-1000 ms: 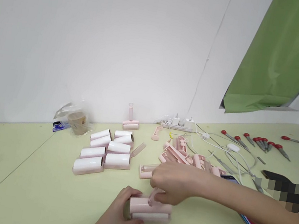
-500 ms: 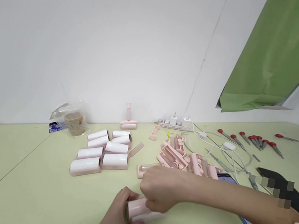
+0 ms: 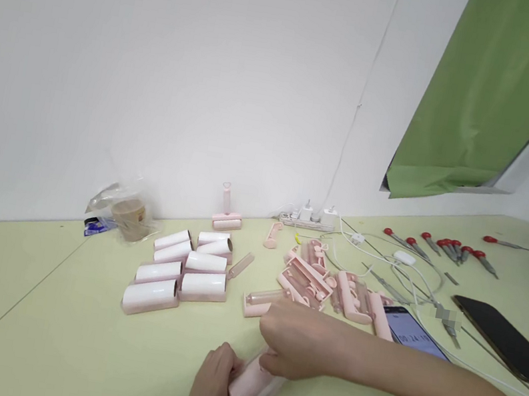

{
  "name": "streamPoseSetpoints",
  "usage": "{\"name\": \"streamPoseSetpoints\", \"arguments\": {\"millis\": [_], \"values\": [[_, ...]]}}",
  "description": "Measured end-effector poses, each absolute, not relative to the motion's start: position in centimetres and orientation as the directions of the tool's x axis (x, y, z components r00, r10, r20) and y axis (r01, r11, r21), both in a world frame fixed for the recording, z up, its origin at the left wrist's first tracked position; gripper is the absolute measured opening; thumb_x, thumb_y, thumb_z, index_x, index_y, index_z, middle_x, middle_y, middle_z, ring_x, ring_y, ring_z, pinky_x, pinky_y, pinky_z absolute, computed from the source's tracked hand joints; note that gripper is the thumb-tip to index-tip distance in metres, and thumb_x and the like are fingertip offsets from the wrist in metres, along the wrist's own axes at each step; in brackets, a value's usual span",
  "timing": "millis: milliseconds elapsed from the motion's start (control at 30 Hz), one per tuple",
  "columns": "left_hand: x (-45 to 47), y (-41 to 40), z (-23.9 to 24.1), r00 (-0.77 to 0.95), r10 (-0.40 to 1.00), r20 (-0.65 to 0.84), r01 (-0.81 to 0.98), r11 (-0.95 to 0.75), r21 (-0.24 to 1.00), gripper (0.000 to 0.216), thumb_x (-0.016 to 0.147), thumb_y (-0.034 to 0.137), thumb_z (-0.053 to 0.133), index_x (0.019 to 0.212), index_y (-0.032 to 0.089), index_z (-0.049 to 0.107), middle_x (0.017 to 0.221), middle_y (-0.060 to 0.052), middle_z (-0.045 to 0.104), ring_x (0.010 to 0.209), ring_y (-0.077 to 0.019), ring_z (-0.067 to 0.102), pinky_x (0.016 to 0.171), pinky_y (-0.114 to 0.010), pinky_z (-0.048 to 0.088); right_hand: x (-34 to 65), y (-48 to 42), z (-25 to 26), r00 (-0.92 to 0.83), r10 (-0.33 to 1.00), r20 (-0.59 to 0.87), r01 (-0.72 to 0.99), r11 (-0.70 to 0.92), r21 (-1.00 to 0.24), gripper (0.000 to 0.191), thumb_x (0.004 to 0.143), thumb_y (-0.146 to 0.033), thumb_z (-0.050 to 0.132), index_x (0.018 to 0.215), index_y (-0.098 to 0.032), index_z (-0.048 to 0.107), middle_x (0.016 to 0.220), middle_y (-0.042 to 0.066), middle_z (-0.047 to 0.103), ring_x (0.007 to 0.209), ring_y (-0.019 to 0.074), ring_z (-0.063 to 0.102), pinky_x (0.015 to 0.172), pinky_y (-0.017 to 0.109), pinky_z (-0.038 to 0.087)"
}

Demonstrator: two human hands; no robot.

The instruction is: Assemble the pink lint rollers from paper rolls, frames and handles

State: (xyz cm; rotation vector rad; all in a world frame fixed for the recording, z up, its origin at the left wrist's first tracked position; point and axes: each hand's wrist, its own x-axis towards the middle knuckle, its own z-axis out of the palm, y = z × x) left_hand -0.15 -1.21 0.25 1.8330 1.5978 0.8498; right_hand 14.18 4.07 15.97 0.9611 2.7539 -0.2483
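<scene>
A pink and white lint roller [image 3: 247, 384] with a clear cover is held low over the table's near side. My left hand [image 3: 217, 389] wraps round its lower left end, thumb underneath. My right hand [image 3: 294, 338] is closed at its upper right end, and its fingers hide what they grip there. Just beyond my right hand lie pink lint roller handles and frames [image 3: 306, 278] with clear parts. To the left, several white sticky-paper rolls [image 3: 203, 285] rest on their sides.
An assembled lint roller [image 3: 227, 219] leans against the wall. Behind the pink parts sits a power strip [image 3: 306, 220] with white cables. On the right are a phone [image 3: 412, 331], a dark flat slab [image 3: 507, 340] and red-topped tools [image 3: 448, 249]. A bagged cup [image 3: 129, 216] stands left.
Both hands have shifted slightly right, the left one also lower. The lint roller between them has turned to a steeper slant. More of the phone now shows past my right forearm.
</scene>
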Motion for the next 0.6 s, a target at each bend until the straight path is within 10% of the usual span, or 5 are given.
{"name": "streamPoseSetpoints", "arguments": {"millis": [600], "values": [[-4.5, 3.8, 3.0, 0.624, 0.779, -0.06, 0.363, -0.221, 0.905, 0.057, 0.051, 0.028, 0.074, 0.105, 0.023, 0.055, 0.104, 0.001, 0.059, 0.096, -0.0208, 0.052, 0.085, -0.03, 0.039, 12.5, 4.4, 16.6, -0.819, 0.442, -0.366, 0.481, 0.877, -0.017, 0.011, 0.064, -0.015, 0.059, 0.07, -0.014, 0.068, 0.049, 0.001, 0.057, 0.035, 0.01, 0.042, 0.033, 0.021, 0.024]]}}
